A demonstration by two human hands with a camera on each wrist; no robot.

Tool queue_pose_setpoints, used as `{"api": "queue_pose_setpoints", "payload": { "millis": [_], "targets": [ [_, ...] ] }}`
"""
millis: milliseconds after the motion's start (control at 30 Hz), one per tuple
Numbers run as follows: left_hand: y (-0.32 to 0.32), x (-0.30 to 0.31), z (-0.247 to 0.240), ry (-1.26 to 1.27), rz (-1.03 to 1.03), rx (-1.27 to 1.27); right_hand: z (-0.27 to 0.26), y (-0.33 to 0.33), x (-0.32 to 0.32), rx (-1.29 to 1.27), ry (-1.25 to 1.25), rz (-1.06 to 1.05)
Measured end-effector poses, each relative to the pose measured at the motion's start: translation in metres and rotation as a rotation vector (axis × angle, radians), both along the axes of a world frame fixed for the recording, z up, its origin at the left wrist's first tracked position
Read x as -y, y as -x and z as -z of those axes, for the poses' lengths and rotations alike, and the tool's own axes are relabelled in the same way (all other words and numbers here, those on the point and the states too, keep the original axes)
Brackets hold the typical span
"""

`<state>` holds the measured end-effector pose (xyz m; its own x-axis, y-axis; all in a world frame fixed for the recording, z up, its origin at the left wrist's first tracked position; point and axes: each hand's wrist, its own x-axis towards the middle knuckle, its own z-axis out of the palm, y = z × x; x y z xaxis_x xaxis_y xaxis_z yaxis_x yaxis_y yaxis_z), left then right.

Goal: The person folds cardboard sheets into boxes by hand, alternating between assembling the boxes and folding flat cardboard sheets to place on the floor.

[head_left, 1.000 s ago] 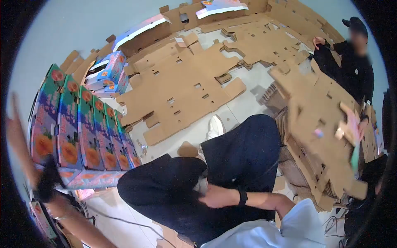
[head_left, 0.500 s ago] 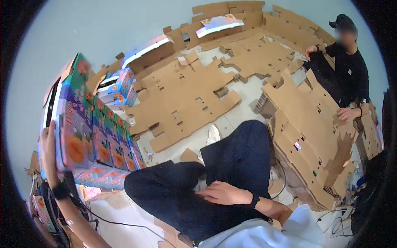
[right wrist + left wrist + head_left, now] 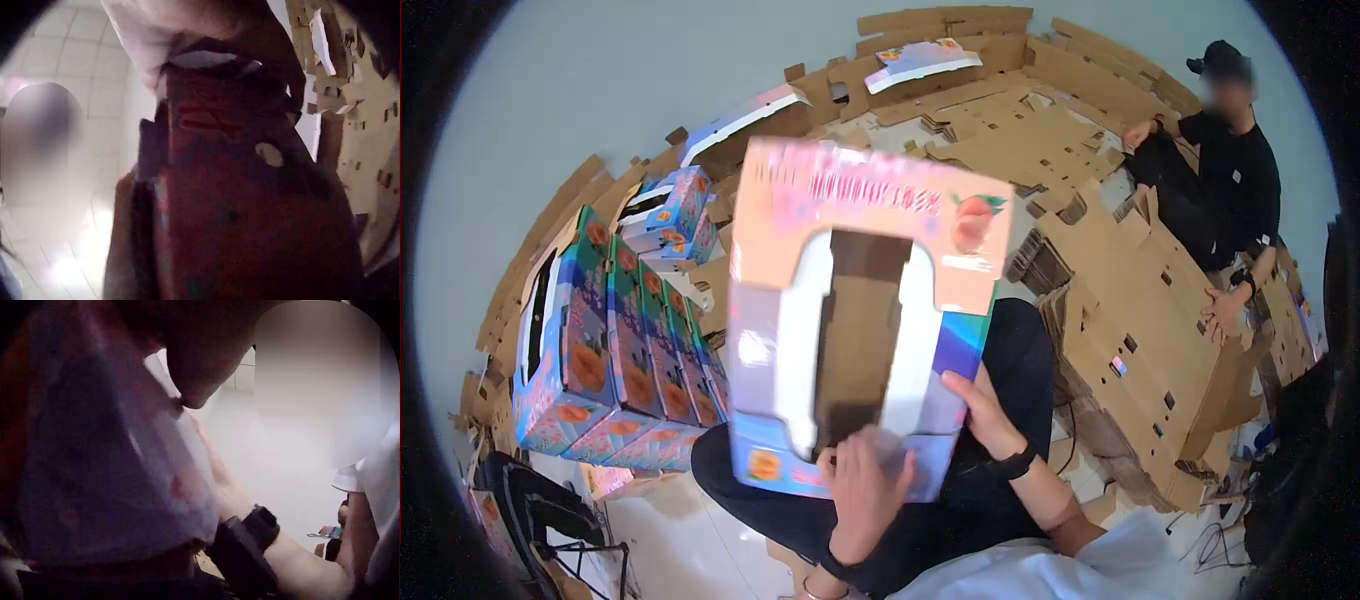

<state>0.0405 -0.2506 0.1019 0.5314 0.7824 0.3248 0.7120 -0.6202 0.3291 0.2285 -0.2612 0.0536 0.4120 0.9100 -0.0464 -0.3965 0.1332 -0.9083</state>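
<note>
A printed fruit box (image 3: 970,235) with peach pictures and a long opening in its face hangs over the lap in the head view. My right hand (image 3: 990,425) grips its right side, thumb on the face and the other fingers mostly hidden there. My left hand (image 3: 868,495) holds the near edge, fingertips at the lower end of the opening. In the right wrist view the fingers (image 3: 269,37) curl over the dark box side (image 3: 250,200). The left wrist view shows the box's pale printed side (image 3: 112,469) under the dim hand.
A row of matching boxes (image 3: 585,360) stands at the left, with smaller boxes (image 3: 670,210) behind. Flattened cardboard (image 3: 1140,330) is stacked at the right, and more cardboard (image 3: 1000,130) covers the far floor. Another person (image 3: 1240,190) in black sits at the right. A black stand (image 3: 540,510) is lower left.
My left hand has brought a box from the row at the left to over the lap. My right hand has risen from the lap onto the box's right side.
</note>
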Motion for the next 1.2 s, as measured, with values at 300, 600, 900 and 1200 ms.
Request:
{"api": "queue_pose_setpoints", "payload": {
  "millis": [300, 600, 900, 1200],
  "targets": [
    [0.096, -0.129, -0.082, 0.186, -0.027, 0.735, 0.026, -0.073, 0.052, -0.113, 0.356, -0.577],
    [0.059, -0.212, 0.096, 1.203, -0.008, 1.296, 0.023, -0.054, 0.015, 0.602, 0.339, -0.463],
    [0.064, -0.208, 0.094, 0.971, 0.045, 1.079, 0.039, -0.046, -0.020, 0.722, 0.181, -0.130],
    [0.063, -0.209, 0.100, 0.905, -0.014, 1.075, 0.042, -0.040, -0.026, 0.735, 0.281, -0.089]
  ]
}}
